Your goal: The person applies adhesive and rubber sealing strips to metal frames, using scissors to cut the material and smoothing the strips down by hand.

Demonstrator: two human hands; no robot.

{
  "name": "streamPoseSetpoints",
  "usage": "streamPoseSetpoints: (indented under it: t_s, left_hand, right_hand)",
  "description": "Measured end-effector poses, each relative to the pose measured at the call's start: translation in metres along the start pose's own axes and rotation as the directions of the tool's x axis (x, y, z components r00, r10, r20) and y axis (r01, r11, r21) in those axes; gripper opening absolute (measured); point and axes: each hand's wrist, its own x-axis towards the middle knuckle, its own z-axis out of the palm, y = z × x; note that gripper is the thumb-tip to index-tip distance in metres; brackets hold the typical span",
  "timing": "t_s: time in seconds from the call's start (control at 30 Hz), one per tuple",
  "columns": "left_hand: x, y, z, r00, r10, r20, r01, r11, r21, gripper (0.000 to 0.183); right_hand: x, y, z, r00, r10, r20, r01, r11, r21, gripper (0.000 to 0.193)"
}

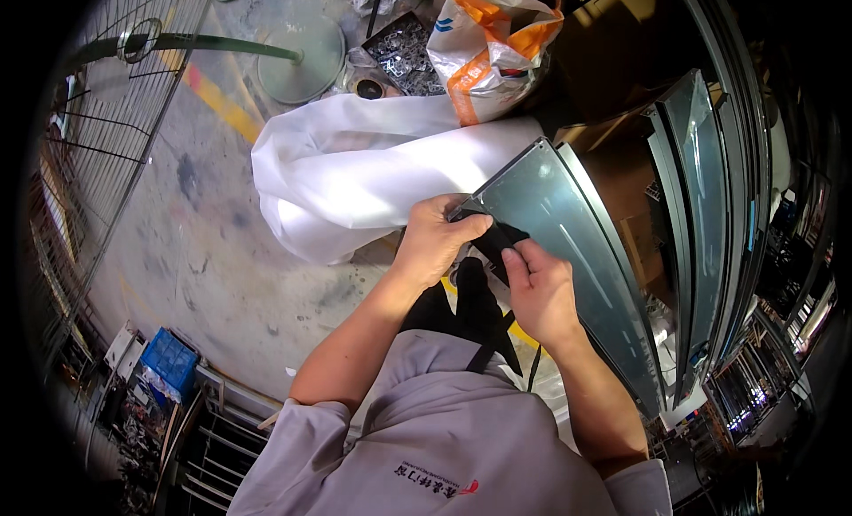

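A long grey-green panel point(577, 228) with a shiny face and a thin metal edge leans in front of me, its corner towards the roll of white sheeting. At its left edge my left hand point(433, 239) is closed, thumb pressed on a dark, soft-looking black piece point(499, 238) lying against the panel. My right hand point(541, 290) pinches the lower end of that black piece between thumb and fingers. Whether it is cloth or a strip of rubber I cannot tell. The fingertips of my left hand are hidden behind the panel's edge.
Bulky white sheeting point(355, 174) lies beyond my hands. Behind it stand a white-and-orange woven sack point(484, 59) and a tray of small metal parts point(404, 53). More framed panels point(701, 179) lean at right. A round-based stand point(302, 59), wire rack point(120, 99) and blue crate point(170, 361) are leftward.
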Motion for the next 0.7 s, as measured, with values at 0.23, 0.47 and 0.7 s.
streamPoseSetpoints:
  t_s: [0.23,0.47,0.7]
  left_hand:
    - [0.001,0.017,0.001,0.997,-0.071,0.031,0.069,0.996,0.065,0.026]
    - [0.001,0.014,0.005,0.999,-0.028,0.015,0.028,0.999,0.021,0.021]
    - [0.005,0.013,0.007,0.998,-0.068,-0.001,0.068,0.994,-0.083,0.015]
  right_hand:
    - [0.006,-0.006,-0.005,1.0,-0.014,0.007,0.014,1.0,-0.016,0.019]
    - [0.004,-0.013,-0.008,1.0,-0.013,-0.005,0.013,0.999,-0.039,0.022]
    - [0.009,-0.014,-0.01,0.999,0.036,0.008,-0.036,0.999,-0.033,0.03]
